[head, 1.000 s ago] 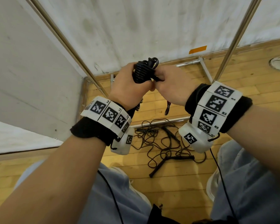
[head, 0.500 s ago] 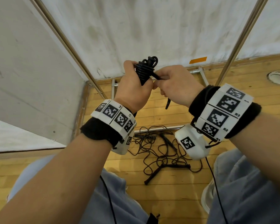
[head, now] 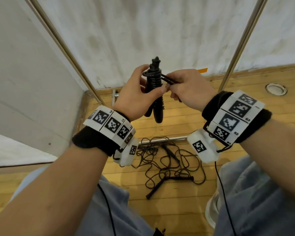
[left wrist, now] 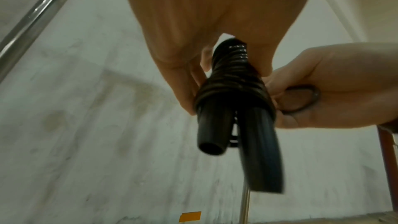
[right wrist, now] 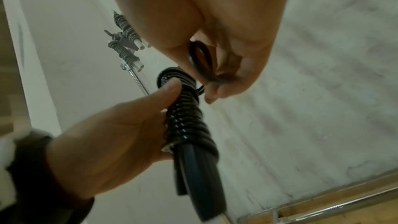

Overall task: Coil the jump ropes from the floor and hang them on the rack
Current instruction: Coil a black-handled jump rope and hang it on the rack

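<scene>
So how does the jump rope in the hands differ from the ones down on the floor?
The held jump rope has its cord wound tightly round its two handles, while the floor ropes lie loose and tangled. The held jump rope stands roughly upright, gripped by the left hand, with the right hand pinching a loop of its cord; the floor ropes lie flat and untouched. Both are black with thin cord and stick handles.

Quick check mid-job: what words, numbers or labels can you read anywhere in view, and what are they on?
"L4", "L3": small labels beside the square markers on the left wristband.
"R3", "R2": small labels beside the square markers on the right wristband.
The other labels on both bands are too blurred to read.
The jump rope and the orange tape show no readable text.
</scene>
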